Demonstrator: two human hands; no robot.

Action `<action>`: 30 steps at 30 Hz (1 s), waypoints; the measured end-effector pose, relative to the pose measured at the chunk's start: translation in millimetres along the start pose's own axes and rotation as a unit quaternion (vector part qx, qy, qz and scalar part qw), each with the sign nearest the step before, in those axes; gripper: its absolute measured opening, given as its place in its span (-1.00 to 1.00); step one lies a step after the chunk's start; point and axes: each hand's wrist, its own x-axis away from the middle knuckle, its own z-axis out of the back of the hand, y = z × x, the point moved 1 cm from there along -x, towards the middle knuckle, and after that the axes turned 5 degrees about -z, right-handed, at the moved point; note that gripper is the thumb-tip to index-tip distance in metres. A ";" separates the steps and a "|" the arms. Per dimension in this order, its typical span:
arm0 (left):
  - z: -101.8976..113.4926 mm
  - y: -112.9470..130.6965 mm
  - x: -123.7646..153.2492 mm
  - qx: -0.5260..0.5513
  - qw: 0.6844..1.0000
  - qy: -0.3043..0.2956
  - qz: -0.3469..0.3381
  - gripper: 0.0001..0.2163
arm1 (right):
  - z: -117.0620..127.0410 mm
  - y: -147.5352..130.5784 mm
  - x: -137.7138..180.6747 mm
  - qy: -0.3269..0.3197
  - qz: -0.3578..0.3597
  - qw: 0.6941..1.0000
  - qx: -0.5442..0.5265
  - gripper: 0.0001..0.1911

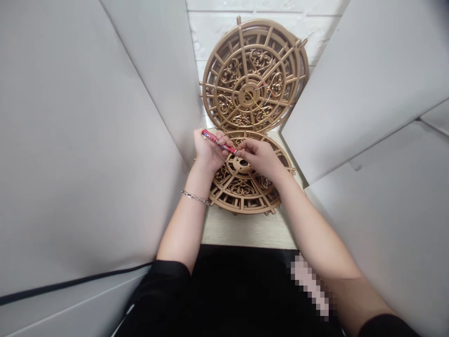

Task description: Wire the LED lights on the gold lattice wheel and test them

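My left hand [210,152] is closed around a slim red stick with white and blue print, which looks like red batteries [210,136] lined up end to end. They slant down to the right across my palm. Thumb and finger of my right hand [257,157] are pinched together at their lower right end; whatever is between those fingertips is too small to make out. Both hands are above a round gold openwork disc [242,188] with scrollwork and spokes, lying on the pale tabletop [249,229]. Part of its upper left side is hidden by my hands.
Behind, a stack of similar gold discs [245,51] leans by the white brick-patterned wall [217,28], with thin yellow [257,106], red and white wires at its hub. Pale panels [105,117] rise close on the left, and white panels [351,93] on the right.
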 end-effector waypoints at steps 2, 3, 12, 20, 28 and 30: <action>-0.2 1.4 0.9 -0.006 1.000 0.001 0.005 -0.63 | 0.3 0.1 -0.3 -0.003 -0.001 1.000 -0.015 -0.85; -0.2 2.2 1.2 -0.011 1.000 0.000 0.008 -0.63 | 0.8 0.4 -0.6 -0.008 -0.005 1.000 -0.027 -0.85; 3.4 11.7 1.1 -0.003 1.000 -0.021 -0.001 -0.66 | 16.2 11.5 -1.4 -0.009 -0.062 0.969 -0.240 -0.67; 6.0 8.7 -1.2 0.007 1.000 -0.026 0.004 -0.66 | 10.9 4.1 0.6 -0.052 -0.059 0.972 -0.220 -0.66; 5.3 3.7 -2.6 0.009 0.999 -0.030 0.010 -0.67 | 0.8 0.7 1.6 -0.087 0.000 0.992 -0.090 -0.76; 4.8 3.4 -2.1 0.015 1.000 -0.024 0.012 -0.68 | 0.2 0.8 1.8 -0.081 -0.001 0.994 -0.078 -0.76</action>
